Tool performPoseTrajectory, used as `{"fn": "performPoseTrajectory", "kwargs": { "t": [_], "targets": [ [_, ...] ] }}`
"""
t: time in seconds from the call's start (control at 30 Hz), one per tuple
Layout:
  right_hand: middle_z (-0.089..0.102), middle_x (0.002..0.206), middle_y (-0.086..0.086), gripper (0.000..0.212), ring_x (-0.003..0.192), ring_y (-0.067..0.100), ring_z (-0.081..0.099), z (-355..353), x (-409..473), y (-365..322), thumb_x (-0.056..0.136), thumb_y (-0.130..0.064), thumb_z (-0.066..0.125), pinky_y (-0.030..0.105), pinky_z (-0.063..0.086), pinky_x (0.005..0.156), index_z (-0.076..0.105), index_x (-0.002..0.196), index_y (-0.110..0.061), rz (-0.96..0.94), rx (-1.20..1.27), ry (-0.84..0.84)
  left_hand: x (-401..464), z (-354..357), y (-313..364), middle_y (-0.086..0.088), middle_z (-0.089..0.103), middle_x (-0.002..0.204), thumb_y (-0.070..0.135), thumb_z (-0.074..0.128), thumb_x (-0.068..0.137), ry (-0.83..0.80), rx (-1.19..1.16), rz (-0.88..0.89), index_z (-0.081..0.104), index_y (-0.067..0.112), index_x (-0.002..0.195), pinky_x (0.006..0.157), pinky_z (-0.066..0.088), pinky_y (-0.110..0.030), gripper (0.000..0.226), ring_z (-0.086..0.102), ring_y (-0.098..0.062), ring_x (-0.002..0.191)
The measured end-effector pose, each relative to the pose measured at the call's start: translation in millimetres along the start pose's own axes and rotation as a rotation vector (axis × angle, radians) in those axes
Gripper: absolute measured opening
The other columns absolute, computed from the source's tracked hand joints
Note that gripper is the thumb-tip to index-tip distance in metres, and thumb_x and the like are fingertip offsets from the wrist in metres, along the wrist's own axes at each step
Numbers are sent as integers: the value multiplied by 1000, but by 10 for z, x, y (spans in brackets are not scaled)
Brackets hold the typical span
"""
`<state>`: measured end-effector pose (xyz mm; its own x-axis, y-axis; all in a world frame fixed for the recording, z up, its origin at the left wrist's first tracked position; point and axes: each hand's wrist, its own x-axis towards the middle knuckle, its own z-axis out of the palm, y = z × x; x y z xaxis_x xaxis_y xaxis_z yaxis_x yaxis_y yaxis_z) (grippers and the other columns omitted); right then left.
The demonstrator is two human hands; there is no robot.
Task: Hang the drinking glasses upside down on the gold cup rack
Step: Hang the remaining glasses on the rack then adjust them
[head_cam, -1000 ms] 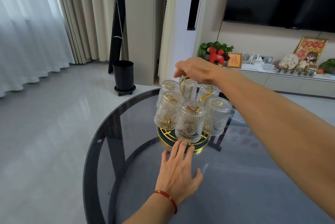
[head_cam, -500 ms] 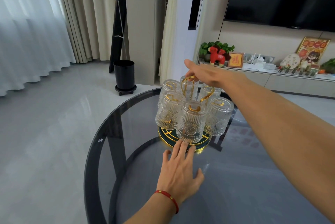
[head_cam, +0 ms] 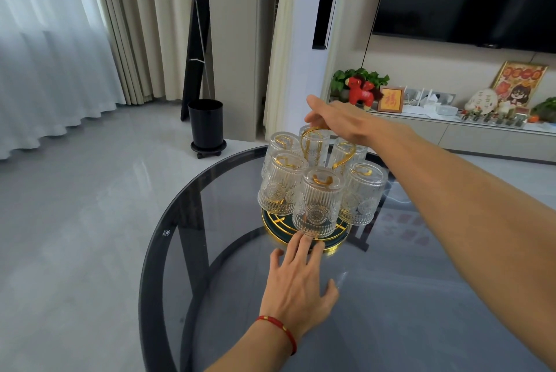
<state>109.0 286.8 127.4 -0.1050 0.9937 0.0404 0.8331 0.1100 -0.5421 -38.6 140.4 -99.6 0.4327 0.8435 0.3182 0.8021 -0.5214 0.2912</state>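
The gold cup rack (head_cam: pixel 334 246) with a dark green round base stands on the glass table. Several ribbed clear drinking glasses hang upside down on its arms; the nearest glass (head_cam: pixel 317 203) faces me. A gold loop handle (head_cam: pixel 310 143) rises from the middle. My right hand (head_cam: pixel 340 119) reaches over the top, fingers curled at the handle's top, thumb hidden. My left hand (head_cam: pixel 301 284) lies flat on the table, fingers spread, fingertips touching the base's front rim. A red cord circles that wrist.
The round dark glass table (head_cam: pixel 168 251) has its edge to the left, with grey floor beyond. A black bin (head_cam: pixel 206 123) stands by the curtains. A TV console (head_cam: pixel 451 131) with ornaments runs along the back right wall.
My right hand has shifted from above the rear glasses to the top of the gold handle. The left hand stays flat at the base.
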Motion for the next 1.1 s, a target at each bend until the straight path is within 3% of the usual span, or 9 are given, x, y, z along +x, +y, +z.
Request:
{"fn": "performPoseTrajectory", "kwargs": {
  "t": [0.13, 0.23, 0.33, 0.47, 0.63, 0.87, 1.1],
  "targets": [
    [74, 121, 2, 76, 113, 16, 65, 25, -43, -166, 103, -65, 20, 41, 43, 105, 76, 117, -17, -121, 44, -38, -2, 8, 8, -2, 41, 155, 56, 40, 88, -1, 1, 0, 44, 20, 146, 115, 34, -54, 68, 28, -25, 149],
    [73, 117, -4, 71, 112, 13, 64, 106, -36, -256, 104, -60, 21, 41, 40, 106, 80, 109, -19, -140, -94, -156, -4, 12, 5, -1, 40, 156, 55, 41, 88, 1, -9, -6, 44, 20, 146, 114, 34, -54, 68, 26, -24, 150],
    [68, 103, -11, 68, 106, 11, 61, 144, -1, -312, 103, -52, 22, 40, 37, 102, 82, 103, -20, -113, -138, -159, 1, 10, 4, -1, 39, 156, 55, 40, 88, -5, -18, -8, 42, 21, 147, 115, 32, -55, 68, 25, -23, 150],
    [67, 109, -6, 70, 102, 10, 59, 139, 42, -382, 100, -54, 20, 38, 33, 96, 81, 107, -20, -70, -135, -173, 5, 9, 4, 0, 36, 158, 55, 40, 88, -17, -33, -13, 40, 22, 148, 116, 30, -56, 68, 21, -22, 151],
    [64, 120, -3, 71, 118, 19, 54, 203, 75, -415, 98, -58, 20, 46, 32, 110, 77, 118, -21, -46, -137, -172, 9, 8, 0, 1, 34, 158, 55, 40, 89, -24, -31, -17, 38, 23, 148, 117, 28, -56, 67, 19, -21, 151],
    [62, 143, 7, 72, 117, 19, 51, 236, 106, -461, 102, -55, 17, 46, 29, 110, 76, 122, -19, -49, -183, -168, 12, 25, 1, -1, 34, 159, 55, 40, 89, -25, -33, -22, 37, 23, 148, 118, 27, -57, 67, 19, -22, 151],
    [59, 148, 8, 72, 132, 24, 52, 238, 98, -498, 103, -55, 16, 50, 28, 117, 74, 127, -19, -42, -232, -187, 14, 31, -10, 0, 34, 159, 56, 39, 90, -25, -36, -22, 37, 23, 149, 118, 27, -58, 67, 19, -22, 151]
  ]
}}
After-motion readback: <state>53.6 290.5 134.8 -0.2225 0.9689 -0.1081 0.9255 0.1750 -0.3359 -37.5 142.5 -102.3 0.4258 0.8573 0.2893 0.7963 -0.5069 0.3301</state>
